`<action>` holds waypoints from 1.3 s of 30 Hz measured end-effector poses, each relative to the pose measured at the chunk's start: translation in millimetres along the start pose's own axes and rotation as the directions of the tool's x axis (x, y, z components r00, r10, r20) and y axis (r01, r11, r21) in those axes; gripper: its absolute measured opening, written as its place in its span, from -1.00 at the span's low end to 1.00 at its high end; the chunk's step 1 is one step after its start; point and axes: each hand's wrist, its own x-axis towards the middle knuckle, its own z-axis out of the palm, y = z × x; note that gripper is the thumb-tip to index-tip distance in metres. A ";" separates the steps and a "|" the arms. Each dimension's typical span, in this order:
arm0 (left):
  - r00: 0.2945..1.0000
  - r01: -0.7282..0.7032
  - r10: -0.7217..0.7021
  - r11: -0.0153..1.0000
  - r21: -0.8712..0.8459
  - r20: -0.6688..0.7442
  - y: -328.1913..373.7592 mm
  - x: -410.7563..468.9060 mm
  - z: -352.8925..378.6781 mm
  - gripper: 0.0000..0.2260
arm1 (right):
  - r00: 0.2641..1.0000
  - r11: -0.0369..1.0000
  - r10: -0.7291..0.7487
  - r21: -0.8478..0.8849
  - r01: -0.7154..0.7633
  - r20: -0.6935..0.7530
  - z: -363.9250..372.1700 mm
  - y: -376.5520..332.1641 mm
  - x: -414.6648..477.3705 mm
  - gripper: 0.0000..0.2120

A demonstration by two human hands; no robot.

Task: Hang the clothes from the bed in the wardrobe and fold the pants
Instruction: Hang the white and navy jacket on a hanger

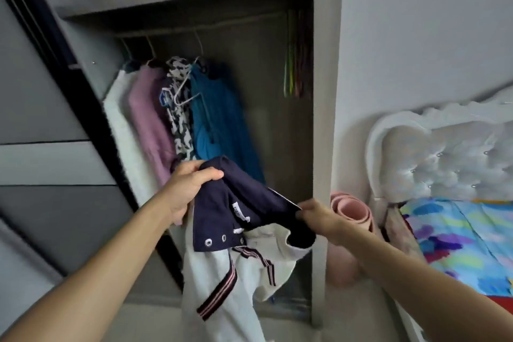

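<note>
Gripping one end of the navy collar of a shirt (213, 280) in the left hand (188, 189), pinching the other end in the right hand (319, 216), holding it before the wardrobe (322, 91), below the hanging clothes (213, 119), standing left of the bed (458, 230)

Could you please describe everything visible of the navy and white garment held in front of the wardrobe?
The garment is soft cloth: a navy top part with a white label and metal snaps, and a white body with navy and pink striped bands. The left hand grips the navy part's upper corner; the right hand pinches its opposite edge. The white body hangs limp and crumpled before the open wardrobe.
</note>
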 end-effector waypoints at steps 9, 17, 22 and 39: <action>0.965 0.202 -0.138 0.934 0.293 -0.222 -40.9 6.6 -117.6 -0.85 | 0.992 0.844 0.057 0.525 -0.110 0.116 71.8 -77.1 76.4 -0.71; 0.998 0.057 -0.053 0.976 0.210 -0.026 -57.3 78.5 -145.2 -0.92 | 0.992 0.890 -0.109 0.451 0.071 0.058 71.3 -104.7 130.9 -0.77; 0.981 -0.157 0.119 0.950 0.270 0.152 -53.4 144.7 -168.3 -0.85 | 0.955 0.949 -0.153 0.231 0.213 -0.252 69.0 -108.0 149.2 -0.82; 0.861 -0.499 0.396 0.778 0.381 0.319 -35.3 257.7 -145.0 -0.84 | 0.498 0.583 -0.541 -0.729 -0.359 -0.678 -64.8 -273.0 210.6 -0.83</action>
